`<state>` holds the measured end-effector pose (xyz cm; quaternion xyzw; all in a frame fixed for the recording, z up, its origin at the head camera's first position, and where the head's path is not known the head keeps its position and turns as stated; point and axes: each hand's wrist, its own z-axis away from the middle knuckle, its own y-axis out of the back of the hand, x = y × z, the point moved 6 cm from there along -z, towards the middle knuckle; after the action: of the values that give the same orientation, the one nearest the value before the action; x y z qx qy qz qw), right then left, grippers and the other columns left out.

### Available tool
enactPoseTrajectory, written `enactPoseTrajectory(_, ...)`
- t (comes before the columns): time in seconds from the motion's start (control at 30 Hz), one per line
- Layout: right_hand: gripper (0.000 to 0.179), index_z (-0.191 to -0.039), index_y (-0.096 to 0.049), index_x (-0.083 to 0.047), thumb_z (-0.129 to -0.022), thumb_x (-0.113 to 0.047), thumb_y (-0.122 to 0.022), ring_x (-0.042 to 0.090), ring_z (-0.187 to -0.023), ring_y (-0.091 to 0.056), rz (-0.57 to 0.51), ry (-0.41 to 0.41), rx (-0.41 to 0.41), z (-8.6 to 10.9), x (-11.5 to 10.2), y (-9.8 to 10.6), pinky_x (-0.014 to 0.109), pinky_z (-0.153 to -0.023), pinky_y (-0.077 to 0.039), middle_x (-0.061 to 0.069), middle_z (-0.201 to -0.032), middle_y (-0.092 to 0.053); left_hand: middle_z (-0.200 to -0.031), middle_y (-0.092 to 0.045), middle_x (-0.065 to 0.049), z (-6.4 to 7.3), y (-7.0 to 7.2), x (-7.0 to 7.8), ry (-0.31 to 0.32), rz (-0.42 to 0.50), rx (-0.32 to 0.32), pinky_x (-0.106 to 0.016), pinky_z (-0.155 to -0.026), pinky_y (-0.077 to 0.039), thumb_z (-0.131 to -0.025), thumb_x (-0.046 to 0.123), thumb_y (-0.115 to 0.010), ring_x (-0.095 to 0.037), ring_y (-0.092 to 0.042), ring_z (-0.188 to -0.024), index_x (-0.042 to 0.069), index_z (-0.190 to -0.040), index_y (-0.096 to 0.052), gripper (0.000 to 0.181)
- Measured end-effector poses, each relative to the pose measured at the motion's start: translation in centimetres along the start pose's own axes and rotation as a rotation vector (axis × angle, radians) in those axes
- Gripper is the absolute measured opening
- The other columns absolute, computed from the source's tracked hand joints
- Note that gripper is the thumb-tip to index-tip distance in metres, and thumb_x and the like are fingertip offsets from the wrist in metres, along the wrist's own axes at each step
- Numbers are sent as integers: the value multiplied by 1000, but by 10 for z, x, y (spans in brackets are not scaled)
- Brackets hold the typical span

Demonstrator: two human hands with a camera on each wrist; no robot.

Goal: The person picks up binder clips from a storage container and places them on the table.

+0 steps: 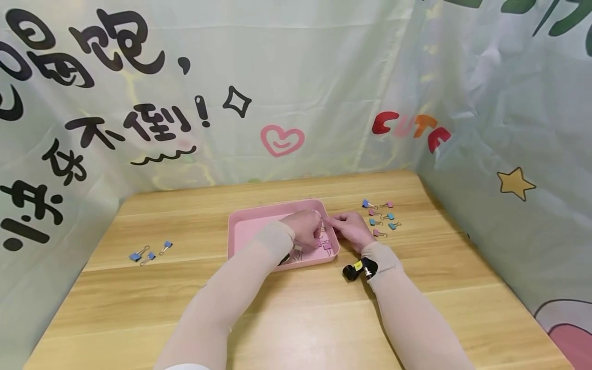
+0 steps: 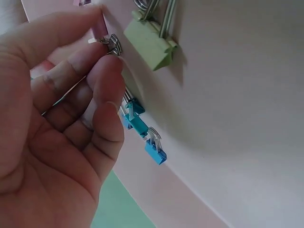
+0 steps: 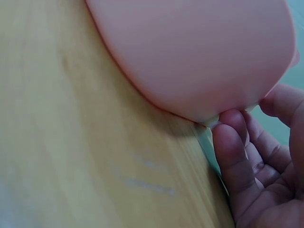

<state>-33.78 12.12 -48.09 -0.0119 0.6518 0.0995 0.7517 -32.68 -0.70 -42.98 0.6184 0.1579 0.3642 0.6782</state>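
A pink tray [image 1: 247,222] stands on the table, with several small binder clips inside towards its right end. My left hand [image 1: 305,228] reaches into the tray there. In the left wrist view its thumb and forefinger pinch a pink binder clip [image 2: 98,26], partly hidden by the fingers. A light green binder clip [image 2: 151,43] lies close by, with blue binder clips [image 2: 156,152] further along. My right hand [image 1: 353,229] grips the tray's right side; in the right wrist view the thumb is at the rim and the curled fingers meet the outer wall.
Right of the tray, several blue, teal and pink binder clips [image 1: 375,222] lie on the wooden table [image 1: 314,313]. Three blue binder clips [image 1: 149,257] lie far to the left. A printed cloth [image 1: 324,77] hangs behind the table and along its sides.
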Motion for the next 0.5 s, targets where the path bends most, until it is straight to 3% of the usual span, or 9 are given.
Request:
enactPoseTrajectory(0.2, 40, -105, -67, 8, -88, -28, -71, 16, -72, -65, 15, -1, 14, -4, 2, -5, 28, -64, -54, 11, -88, -69, -69, -61, 10, 2, -3, -3, -14, -27, 43, -20, -65, -45, -75, 25, -78, -8, -57, -67, 20, -67, -66, 16)
enactPoseTrajectory(0.37, 36, -104, -67, 9, -89, -23, -70, 15, -73, -64, 27, -23, 18, 0, 6, -4, 27, -64, -54, 11, -87, -69, -69, -60, 11, 5, -8, 1, -14, -13, 38, -20, -60, -45, -75, 17, -71, -8, -56, -64, 21, -69, -65, 9)
enactPoseTrajectory(0.5, 35, -105, -67, 9, -89, -22, -70, 15, -74, -64, 38, -7, 36, 1, 4, -1, 27, -65, -54, 12, -88, -69, -71, -60, 10, 8, -4, 5, 5, 4, 28, -21, -59, -45, -72, 12, -70, -8, -56, -65, 21, -69, -64, 11)
